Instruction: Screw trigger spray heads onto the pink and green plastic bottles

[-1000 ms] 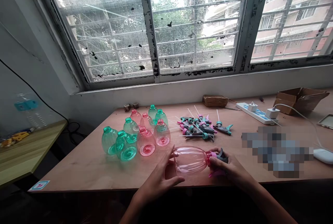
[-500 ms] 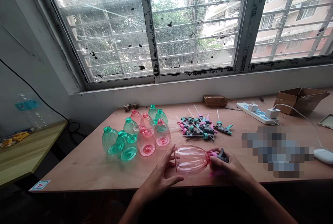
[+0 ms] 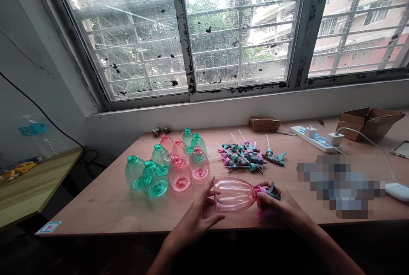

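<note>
A clear pink plastic bottle (image 3: 234, 195) lies on its side just above the near edge of the wooden table (image 3: 105, 202). My left hand (image 3: 196, 217) cups the bottle's base, with the fingers curled round it. My right hand (image 3: 281, 206) is closed on the pink and grey spray head (image 3: 270, 192) at the bottle's neck. Behind them stands a cluster of several green and pink bottles (image 3: 172, 164) without heads. A pile of several loose spray heads (image 3: 246, 155) with white tubes lies to its right.
A white power strip (image 3: 315, 138) with plugs and a cable sits at the back right, next to an open cardboard box (image 3: 367, 121). A small brown box (image 3: 264, 123) rests by the wall. A white object (image 3: 398, 190) lies at the right edge. A second table (image 3: 28, 185) stands left.
The pink bottle has lifted slightly and my left hand has shifted a little on its base. Everything else stays where it was.
</note>
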A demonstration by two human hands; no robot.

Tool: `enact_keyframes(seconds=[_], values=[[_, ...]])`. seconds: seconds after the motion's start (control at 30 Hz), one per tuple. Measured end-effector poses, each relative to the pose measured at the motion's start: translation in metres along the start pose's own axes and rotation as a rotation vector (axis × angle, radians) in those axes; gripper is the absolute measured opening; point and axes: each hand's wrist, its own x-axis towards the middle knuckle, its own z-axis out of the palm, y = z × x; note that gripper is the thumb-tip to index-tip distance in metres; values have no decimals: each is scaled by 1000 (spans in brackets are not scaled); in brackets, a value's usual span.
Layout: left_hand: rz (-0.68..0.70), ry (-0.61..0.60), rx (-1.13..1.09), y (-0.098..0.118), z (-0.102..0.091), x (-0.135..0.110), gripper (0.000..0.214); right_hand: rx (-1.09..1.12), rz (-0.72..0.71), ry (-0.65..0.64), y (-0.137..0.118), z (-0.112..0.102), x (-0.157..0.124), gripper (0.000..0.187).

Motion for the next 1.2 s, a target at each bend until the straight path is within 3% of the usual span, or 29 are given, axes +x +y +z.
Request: enact_keyframes(seconds=[0.13,0.83,1.0,1.2], values=[[-37,0,-13,3,0,-1,101,-28,-13,-1,2,-1,1,37],[-44,4,38,9,0,-2,95,-15,12,36,1,0,0,41],[-48,-6,13,5,0,-2,107,-19,7,36,3,-1,1,42],[-38,-5,79,6,1,-2,93,-12,31,67,3,1,2,48]])
